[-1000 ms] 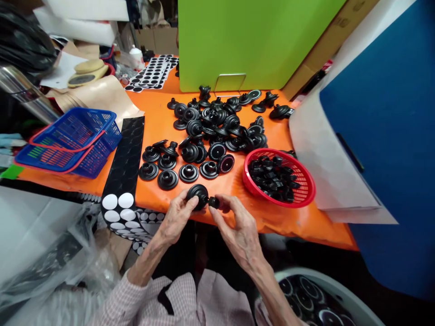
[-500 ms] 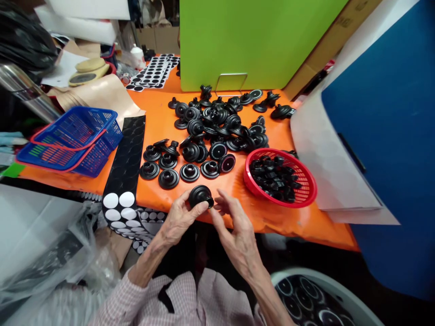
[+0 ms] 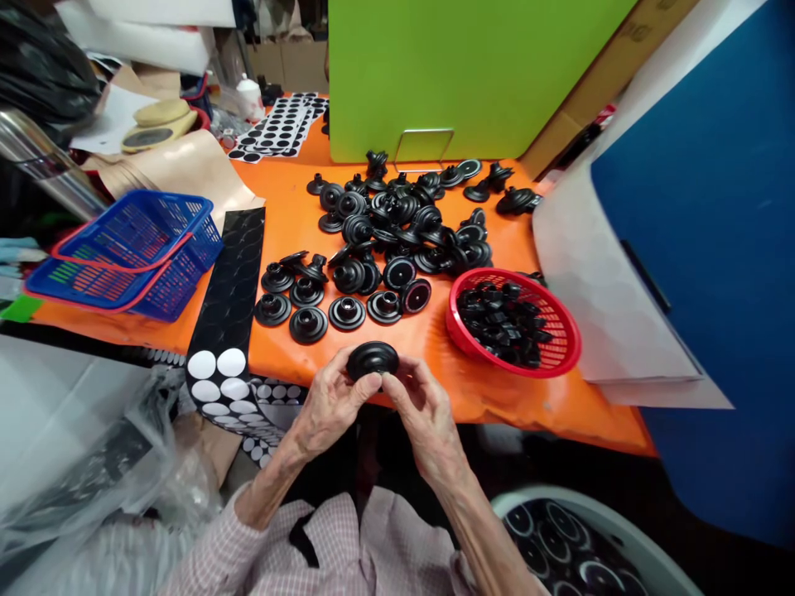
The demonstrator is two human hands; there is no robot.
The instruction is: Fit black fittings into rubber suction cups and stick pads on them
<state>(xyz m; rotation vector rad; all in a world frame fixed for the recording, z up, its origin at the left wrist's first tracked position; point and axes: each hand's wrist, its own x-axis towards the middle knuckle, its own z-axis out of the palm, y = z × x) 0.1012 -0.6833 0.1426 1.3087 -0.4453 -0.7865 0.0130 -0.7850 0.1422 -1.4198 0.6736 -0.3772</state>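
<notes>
A round black stepped disc-shaped part point(image 3: 373, 359) is held over the table's front edge. My left hand point(image 3: 335, 397) grips it from the left, thumb on the near side. From the right, my right hand point(image 3: 422, 406) closes on the same part, its thumb close to the left one. The part's narrow neck faces down towards me and is mostly covered by the thumbs. Beyond my hands, similar black parts point(image 3: 347, 314) stand neck-up in a loose row, and a heap of them point(image 3: 403, 215) lies farther back. A red basket point(image 3: 456, 327) of small black pieces stands to the right.
On the left are a blue basket point(image 3: 124, 281) and a black strip with white dots point(image 3: 229, 248) hanging over the orange table's point(image 3: 291, 194) edge. A green board point(image 3: 472, 74) stands behind; white sheets point(image 3: 596, 281) lean at right. Below right sits a tub point(image 3: 627, 530) of black discs.
My right hand has closed in and now grips the black part together with my left. The part has turned, its neck swinging from the right to face towards me.
</notes>
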